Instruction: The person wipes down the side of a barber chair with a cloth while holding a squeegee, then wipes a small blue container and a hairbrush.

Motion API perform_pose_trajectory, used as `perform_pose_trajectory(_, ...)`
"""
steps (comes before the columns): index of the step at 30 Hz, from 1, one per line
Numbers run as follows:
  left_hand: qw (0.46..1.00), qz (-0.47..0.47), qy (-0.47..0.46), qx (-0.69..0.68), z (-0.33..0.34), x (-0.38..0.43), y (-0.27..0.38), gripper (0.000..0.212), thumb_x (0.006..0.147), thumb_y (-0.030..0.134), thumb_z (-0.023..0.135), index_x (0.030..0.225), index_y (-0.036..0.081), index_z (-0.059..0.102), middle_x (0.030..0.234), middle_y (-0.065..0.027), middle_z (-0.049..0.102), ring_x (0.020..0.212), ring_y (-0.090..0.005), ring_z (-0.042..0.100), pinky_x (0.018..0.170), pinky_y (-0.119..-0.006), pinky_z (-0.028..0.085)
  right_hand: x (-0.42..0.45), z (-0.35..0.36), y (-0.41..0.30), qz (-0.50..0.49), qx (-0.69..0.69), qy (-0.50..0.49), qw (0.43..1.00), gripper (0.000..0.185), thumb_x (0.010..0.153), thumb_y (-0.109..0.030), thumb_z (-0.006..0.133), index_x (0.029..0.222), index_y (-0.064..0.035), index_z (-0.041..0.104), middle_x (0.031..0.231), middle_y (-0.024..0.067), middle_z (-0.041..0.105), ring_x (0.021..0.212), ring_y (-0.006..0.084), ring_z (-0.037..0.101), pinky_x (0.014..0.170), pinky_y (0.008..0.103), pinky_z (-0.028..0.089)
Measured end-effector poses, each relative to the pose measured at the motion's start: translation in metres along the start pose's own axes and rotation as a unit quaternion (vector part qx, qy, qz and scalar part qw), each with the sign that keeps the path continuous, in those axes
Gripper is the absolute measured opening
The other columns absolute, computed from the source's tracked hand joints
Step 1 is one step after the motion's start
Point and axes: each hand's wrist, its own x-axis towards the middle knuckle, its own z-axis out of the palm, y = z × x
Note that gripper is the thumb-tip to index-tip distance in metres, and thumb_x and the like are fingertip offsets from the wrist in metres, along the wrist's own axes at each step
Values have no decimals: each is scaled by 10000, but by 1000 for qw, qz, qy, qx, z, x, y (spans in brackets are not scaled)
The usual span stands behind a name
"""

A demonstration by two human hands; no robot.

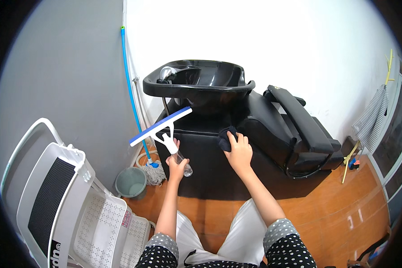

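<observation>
My left hand [177,164] grips a clear spray bottle with a white-and-blue squeegee head [160,126], its blade tilted up to the right. A dark cloth [225,140] is bunched under the fingers of my right hand [238,152], pressed against the upper side of the black base of a salon shampoo chair [207,167]. Above both hands is the chair's glossy black wash basin [201,87], with a chrome shower head [168,72] on its left rim. Part of the cloth is hidden by my right hand.
The padded seat with armrests [298,120] extends right. At left stand a grey bucket [131,182], a string mop [155,172] with a blue handle, and a white trolley [97,227]. A striped cloth [372,117] hangs from a yellow stand at right.
</observation>
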Motion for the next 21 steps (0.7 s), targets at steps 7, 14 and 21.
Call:
perform_pose_trajectory(7, 979, 12, -29, -202, 28, -36, 28, 555, 615, -4, 550, 1169, -30, 544, 1381, -169, 452, 1272, -236, 417, 1042, -334, 284, 6, -20, 39, 86, 2, 139, 987, 748, 488, -98, 807, 1195, -168, 573, 1243, 95, 505, 983, 282, 526, 765, 375, 452)
perform_pose_trajectory(14, 947, -14, -58, -317, 73, -32, 55, 431, 638, -19, 517, 1065, 19, 557, 1186, -130, 585, 1073, -233, 550, 891, -339, 400, -13, 2, 41, -24, -24, 30, 999, 818, 450, -151, 827, 1223, -205, 563, 1319, 74, 473, 945, 228, 513, 689, 337, 414)
perform_pose_trajectory(21, 911, -117, -166, -360, 102, -43, 64, 503, 551, 131, 644, 1039, 55, 551, 1253, -82, 499, 1153, -178, 446, 934, -287, 316, -27, -2, 19, 119, 253, -21, 960, 613, 578, -85, 730, 1172, -180, 615, 1216, 100, 493, 1038, 306, 537, 853, 378, 473)
